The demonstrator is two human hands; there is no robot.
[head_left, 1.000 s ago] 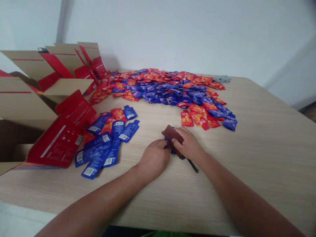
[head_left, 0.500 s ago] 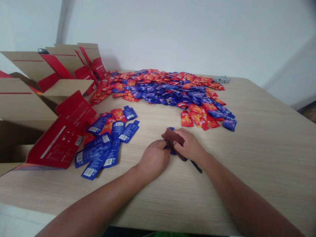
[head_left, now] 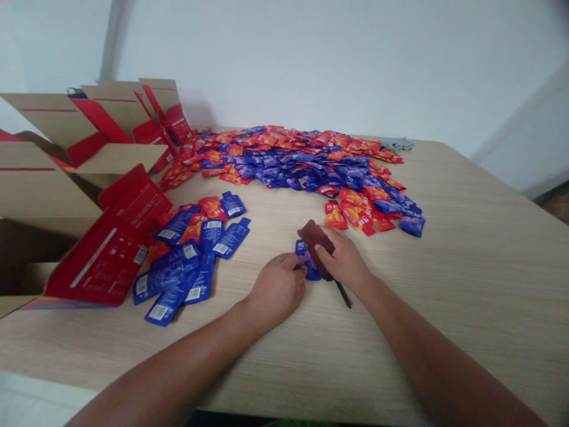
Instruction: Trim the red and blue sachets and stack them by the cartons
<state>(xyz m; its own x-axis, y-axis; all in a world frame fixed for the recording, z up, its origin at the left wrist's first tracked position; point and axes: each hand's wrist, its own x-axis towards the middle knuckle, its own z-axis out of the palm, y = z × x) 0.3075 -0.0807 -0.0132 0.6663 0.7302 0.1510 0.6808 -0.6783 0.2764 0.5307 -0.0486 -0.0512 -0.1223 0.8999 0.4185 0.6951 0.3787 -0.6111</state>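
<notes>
Left grip [head_left: 280, 286] has its fingers curled at the left edge of a blue pouch [head_left: 309, 259], apparently holding it down, though the thumb's placement is hard to make out. Just across from it, the right grip [head_left: 344, 260] is closed around a folded brown cloth [head_left: 316, 244], with a black strip [head_left: 344, 295] trailing below it toward the person. The pouch lies flat on the tabletop [head_left: 284, 362] between the two, its printed side up; the cloth covers part of its right side, while its top end shows beyond the left fingers. The step in hand looks like wiping this pouch, and the next move seems to call for a steady left hold and a light, flat pass of the cloth. Off to the left, well apart from both hands, is a loose pile of pouches [head_left: 180, 276], mostly blue, overlapping with barcodes up, beside open cartons [head_left: 102, 261]. Farther out on the right sits a small cluster of red-orange pouches [head_left: 353, 213], and beyond it a long mixed heap [head_left: 288, 160] runs along the far edge, ending near a grey cloth [head_left: 398, 145].
</notes>
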